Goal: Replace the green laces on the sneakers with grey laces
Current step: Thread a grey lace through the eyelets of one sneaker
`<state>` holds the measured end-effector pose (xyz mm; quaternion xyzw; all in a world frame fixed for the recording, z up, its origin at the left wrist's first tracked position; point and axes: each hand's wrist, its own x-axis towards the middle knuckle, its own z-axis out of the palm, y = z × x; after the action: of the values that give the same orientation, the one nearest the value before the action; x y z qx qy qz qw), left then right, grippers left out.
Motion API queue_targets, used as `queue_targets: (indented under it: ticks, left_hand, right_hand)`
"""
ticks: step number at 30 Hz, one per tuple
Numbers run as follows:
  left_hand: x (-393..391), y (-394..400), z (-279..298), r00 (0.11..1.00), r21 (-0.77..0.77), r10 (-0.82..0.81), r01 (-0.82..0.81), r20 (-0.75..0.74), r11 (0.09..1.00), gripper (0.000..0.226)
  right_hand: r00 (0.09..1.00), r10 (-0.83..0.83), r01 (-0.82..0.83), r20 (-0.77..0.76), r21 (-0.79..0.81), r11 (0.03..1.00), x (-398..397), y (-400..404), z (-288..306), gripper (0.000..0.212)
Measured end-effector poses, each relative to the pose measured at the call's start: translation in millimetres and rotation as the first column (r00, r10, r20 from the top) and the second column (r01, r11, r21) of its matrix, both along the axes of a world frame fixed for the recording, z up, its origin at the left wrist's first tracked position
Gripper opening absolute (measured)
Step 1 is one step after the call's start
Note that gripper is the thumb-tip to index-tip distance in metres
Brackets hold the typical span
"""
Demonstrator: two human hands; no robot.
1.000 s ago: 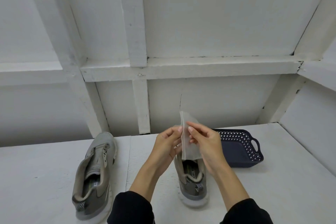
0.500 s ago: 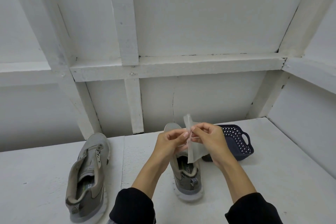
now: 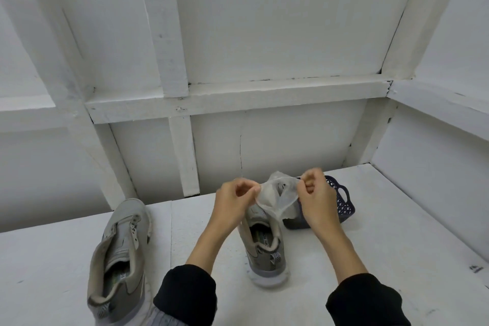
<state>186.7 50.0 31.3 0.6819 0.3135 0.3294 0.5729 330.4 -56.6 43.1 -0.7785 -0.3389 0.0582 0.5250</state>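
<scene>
Head view: left hand and right hand pinch a clear packet, pulling it open; next, draw out the laces.

The see-through bag hides the toe of the near sneaker. The right hand covers much of the dark basket. The left sneaker has its heel cut off by the bottom edge. What is in the bag is too blurry to tell.
</scene>
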Motion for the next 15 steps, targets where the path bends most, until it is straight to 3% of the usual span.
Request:
queue_targets:
  ticks: [2,5,8,13,15]
  left_hand:
    - [4,1,7,0.998,0.108,0.06,-0.058,-0.018,0.993,0.009]
    - [10,0,14,0.998,0.084,0.062,-0.063,0.014,0.994,0.007]
    - [7,4,14,0.996,0.124,0.088,-0.084,-0.021,0.989,0.002]
    - [11,-3,14,0.983,0.183,0.178,-0.168,-0.037,0.969,0.002]
    - [17,-10,14,0.98,0.113,0.197,-0.197,0.017,0.974,0.002]
  right_hand:
    - [0.986,0.051,-0.048,0.161,-0.023,0.999,-5,1,5,0.019]
    - [0.967,0.133,-0.108,0.215,-0.126,0.986,-13,6,9,0.021]
    - [0.951,0.097,-0.013,0.293,-0.276,0.961,-6,6,6,0.012]
    - [0.893,-0.072,0.206,0.444,-0.261,0.943,-4,1,15,0.023]
    - [0.859,-0.058,0.212,0.508,-0.252,0.944,-11,2,23,0.02]
